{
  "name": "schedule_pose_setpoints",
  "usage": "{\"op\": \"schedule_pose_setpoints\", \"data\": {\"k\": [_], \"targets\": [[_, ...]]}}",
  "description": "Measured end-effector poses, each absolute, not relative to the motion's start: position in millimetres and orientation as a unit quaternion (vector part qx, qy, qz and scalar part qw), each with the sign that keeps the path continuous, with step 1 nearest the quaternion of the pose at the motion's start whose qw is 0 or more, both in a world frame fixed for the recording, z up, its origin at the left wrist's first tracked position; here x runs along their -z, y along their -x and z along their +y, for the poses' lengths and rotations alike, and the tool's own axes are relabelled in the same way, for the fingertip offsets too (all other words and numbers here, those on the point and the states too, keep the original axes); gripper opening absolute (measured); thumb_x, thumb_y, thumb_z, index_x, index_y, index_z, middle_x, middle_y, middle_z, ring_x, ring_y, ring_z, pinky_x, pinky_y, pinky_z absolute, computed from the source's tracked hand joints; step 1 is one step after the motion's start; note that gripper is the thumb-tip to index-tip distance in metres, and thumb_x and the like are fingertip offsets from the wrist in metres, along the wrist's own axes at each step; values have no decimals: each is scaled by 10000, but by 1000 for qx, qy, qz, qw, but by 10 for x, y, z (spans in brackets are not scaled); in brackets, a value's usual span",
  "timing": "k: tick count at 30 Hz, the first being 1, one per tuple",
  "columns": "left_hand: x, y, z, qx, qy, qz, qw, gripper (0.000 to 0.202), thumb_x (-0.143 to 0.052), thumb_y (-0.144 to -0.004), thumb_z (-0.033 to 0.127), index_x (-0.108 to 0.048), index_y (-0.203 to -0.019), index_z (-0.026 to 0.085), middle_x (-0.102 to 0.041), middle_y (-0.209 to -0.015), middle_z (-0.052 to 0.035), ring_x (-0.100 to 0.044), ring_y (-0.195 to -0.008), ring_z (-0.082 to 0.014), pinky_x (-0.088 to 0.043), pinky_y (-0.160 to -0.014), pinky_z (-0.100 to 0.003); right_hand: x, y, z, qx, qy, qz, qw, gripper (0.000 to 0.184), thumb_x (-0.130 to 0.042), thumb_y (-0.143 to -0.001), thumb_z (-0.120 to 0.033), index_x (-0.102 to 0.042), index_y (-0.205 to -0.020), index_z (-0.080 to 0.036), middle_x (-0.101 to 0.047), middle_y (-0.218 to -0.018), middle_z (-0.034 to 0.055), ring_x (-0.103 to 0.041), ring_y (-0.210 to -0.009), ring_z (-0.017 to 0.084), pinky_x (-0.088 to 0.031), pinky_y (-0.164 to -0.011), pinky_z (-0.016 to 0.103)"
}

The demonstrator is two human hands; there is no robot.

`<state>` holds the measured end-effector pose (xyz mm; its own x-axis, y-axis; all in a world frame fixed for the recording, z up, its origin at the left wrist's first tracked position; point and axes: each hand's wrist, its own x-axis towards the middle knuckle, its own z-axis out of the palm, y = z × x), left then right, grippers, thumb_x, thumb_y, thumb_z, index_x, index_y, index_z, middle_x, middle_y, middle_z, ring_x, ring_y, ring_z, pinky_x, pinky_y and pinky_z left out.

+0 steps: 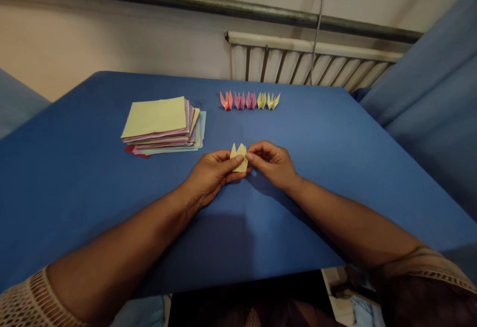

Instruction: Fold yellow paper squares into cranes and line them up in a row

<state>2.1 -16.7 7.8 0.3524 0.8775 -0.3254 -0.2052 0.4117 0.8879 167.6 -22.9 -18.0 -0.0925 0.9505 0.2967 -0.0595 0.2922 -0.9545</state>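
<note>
A small pale yellow folded paper piece (241, 164) with pointed tips is held over the middle of the table. My left hand (214, 170) grips it from the left, thumb across its front and fingers behind and below. At its right edge, my right hand (274, 163) pinches the paper between thumb and fingertips. Farther back stands a row of folded paper cranes: an orange-pink one (226, 101), two purple-pink ones (240, 101) and two yellow ones (273, 102). Which folds lie behind my fingers is hidden.
A thick stack of coloured paper sheets (160, 118), yellow on top, lies at the back left of the blue-covered table (316, 133). Behind the table are a radiator (290, 61) and a wall pipe (186, 0). A blue curtain (432, 78) hangs at the right.
</note>
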Motion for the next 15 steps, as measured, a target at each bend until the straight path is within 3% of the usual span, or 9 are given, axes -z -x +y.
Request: {"op": "schedule_pose_setpoints", "data": {"k": [8, 15], "targets": [[-35, -25, -178, -387, -414, 439, 697, 275, -846, -691, 313, -731, -860, 129, -731, -840, -48, -715, -811, -149, -576, -692, -197, 177, -1712, -226, -301, 410, -650, 565, 123, -656, -840, -234, -656, -720, -207, -639, -760, -2, -607, -713, 121, -496, -669, 266], [-46, -14, -167, -389, -414, 441, 695, 275, -840, -695, 284, -727, -892, 130, -731, -852, -50, -722, -777, -152, -583, -672, -204, 219, -1702, -226, -383, 390, -622, 560, 129, -657, -850, -312, -660, -774, -208, -654, -753, -7, -605, -690, 118, -507, -684, 285]]}}
